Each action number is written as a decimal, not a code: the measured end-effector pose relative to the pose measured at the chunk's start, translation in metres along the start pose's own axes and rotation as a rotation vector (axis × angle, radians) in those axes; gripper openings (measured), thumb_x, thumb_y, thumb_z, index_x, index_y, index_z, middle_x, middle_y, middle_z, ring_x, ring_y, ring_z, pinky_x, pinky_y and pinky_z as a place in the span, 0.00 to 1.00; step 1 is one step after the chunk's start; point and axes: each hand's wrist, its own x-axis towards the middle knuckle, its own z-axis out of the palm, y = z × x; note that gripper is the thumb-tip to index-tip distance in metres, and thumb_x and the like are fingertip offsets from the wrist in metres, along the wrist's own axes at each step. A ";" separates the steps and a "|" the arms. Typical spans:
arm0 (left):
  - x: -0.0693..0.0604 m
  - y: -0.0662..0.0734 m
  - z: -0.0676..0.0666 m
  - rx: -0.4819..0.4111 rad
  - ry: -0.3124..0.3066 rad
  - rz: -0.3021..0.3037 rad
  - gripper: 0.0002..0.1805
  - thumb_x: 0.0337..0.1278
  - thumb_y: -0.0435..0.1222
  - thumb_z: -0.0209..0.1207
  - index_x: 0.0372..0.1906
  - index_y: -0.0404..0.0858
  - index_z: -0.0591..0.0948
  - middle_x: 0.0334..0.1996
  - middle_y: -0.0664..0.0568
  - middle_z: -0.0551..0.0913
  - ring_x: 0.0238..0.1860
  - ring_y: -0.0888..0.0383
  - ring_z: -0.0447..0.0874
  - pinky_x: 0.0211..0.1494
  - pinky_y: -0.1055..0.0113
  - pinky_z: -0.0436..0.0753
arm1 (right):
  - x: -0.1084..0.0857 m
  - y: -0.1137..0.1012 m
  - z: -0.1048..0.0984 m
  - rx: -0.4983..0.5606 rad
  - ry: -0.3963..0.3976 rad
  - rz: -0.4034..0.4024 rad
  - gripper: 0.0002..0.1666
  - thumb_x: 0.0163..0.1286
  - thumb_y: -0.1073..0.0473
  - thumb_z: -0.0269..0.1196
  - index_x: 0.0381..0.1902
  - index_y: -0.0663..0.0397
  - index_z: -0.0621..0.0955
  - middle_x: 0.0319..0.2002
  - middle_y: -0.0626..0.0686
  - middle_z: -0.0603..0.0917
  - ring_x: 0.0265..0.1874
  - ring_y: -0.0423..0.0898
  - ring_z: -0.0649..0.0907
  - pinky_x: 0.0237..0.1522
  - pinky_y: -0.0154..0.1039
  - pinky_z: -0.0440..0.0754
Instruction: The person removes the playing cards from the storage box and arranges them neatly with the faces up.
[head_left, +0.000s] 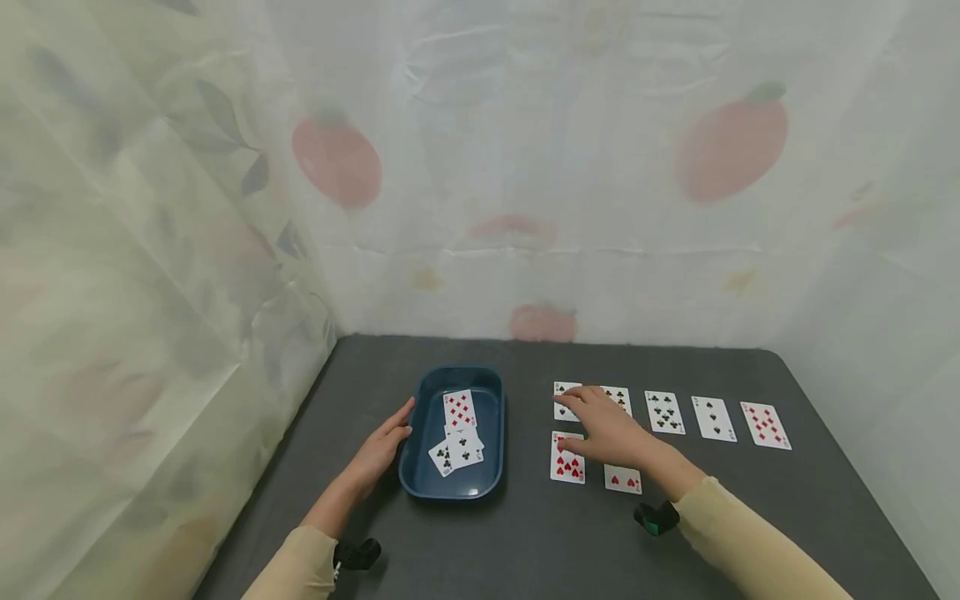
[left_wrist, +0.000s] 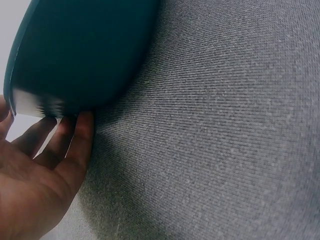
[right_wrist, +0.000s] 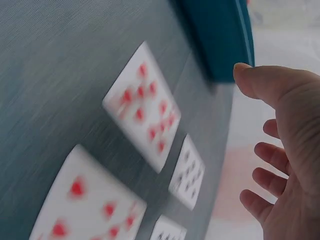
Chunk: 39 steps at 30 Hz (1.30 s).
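Observation:
A dark blue tray (head_left: 492, 475) holds three playing cards: a diamonds card (head_left: 459, 411) and two black-suited cards (head_left: 466, 448) overlapping below it. My left hand (head_left: 375, 454) rests at the tray's left side, its fingertips touching the outer wall in the left wrist view. My right hand (head_left: 611, 429) hovers over the cards right of the tray, fingers loosely bent with nothing between them. Beneath it lie a hearts card (head_left: 567, 468) and another hearts card (head_left: 622, 479), partly covered. It also partly hides two black-suited cards behind, one being the leftmost card (head_left: 567, 412).
To the right, the back row continues with a clubs card (head_left: 664, 412), a spades card (head_left: 713, 418) and a diamonds card (head_left: 766, 426), all face up and apart. A dark grey table (head_left: 525, 550) carries everything. Pale patterned curtains (head_left: 525, 167) stand behind and at both sides.

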 end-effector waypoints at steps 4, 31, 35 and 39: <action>0.001 -0.002 -0.001 -0.006 -0.003 -0.010 0.31 0.80 0.40 0.45 0.82 0.57 0.59 0.81 0.41 0.50 0.78 0.37 0.52 0.68 0.33 0.66 | 0.023 -0.023 0.004 0.011 -0.022 -0.049 0.45 0.65 0.43 0.72 0.75 0.53 0.71 0.71 0.58 0.71 0.71 0.57 0.68 0.67 0.58 0.70; 0.001 -0.003 -0.001 -0.002 -0.011 0.028 0.30 0.80 0.42 0.46 0.82 0.54 0.59 0.81 0.41 0.52 0.79 0.36 0.49 0.70 0.30 0.61 | 0.118 -0.132 0.088 -0.508 -0.348 -0.098 0.46 0.70 0.27 0.57 0.74 0.49 0.72 0.74 0.50 0.70 0.74 0.50 0.65 0.75 0.52 0.57; 0.000 -0.001 -0.001 0.000 -0.009 0.029 0.30 0.80 0.42 0.46 0.82 0.54 0.59 0.81 0.42 0.52 0.79 0.36 0.49 0.70 0.30 0.61 | 0.124 -0.135 0.087 -0.528 -0.367 -0.060 0.46 0.71 0.26 0.55 0.75 0.49 0.71 0.75 0.49 0.67 0.75 0.49 0.64 0.76 0.51 0.56; 0.001 -0.002 0.000 -0.001 -0.008 0.027 0.30 0.80 0.42 0.46 0.82 0.54 0.59 0.81 0.42 0.52 0.79 0.36 0.49 0.69 0.30 0.62 | 0.127 -0.134 0.089 -0.530 -0.375 -0.037 0.46 0.72 0.26 0.54 0.77 0.48 0.69 0.77 0.49 0.65 0.76 0.49 0.63 0.76 0.52 0.55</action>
